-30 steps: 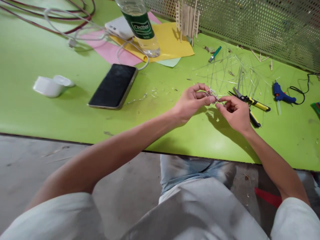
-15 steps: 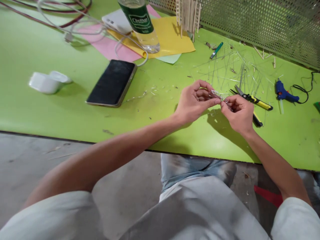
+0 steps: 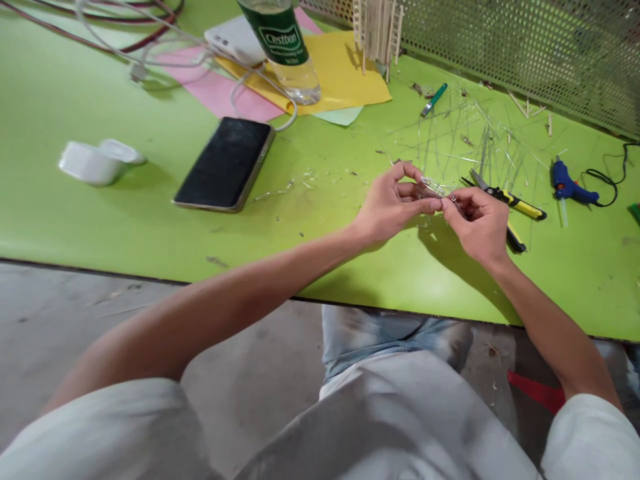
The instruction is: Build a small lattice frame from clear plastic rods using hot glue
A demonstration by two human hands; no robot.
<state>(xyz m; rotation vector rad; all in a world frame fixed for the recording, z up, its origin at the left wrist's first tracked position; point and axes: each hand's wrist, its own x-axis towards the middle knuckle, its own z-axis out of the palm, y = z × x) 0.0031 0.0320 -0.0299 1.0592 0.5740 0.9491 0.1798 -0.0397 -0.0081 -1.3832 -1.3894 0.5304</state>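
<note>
While pinched just above the green tabletop [image 3: 150, 247], a small clear piece of thin strands [image 3: 433, 189], its exact form too small to tell, between the two hands. Left hand [image 3: 393, 203] clenched lightly, thumb and fingers grasping the piece from one side; right hand [image 3: 477, 223] curled, fingertips closing on it from the other, the two hands almost touching. Main change from a moment ago: only a slight drawing together of both hands over the piece, with no release and nothing dropped. Firmness of the grip impossible to tell from this view. Just past the right hand, yellow-and-black-handled scissors [image 3: 503, 197] on the table, unheld, amid a scatter of clear strands [image 3: 480, 143]; farther right, a blue hot glue gun [image 3: 567, 188]. Well apart to the left, a black smartphone [image 3: 225, 163]. Toward the back, a small stick ladder frame [image 3: 377, 30] in front of a perforated metal screen [image 3: 525, 40].
</note>
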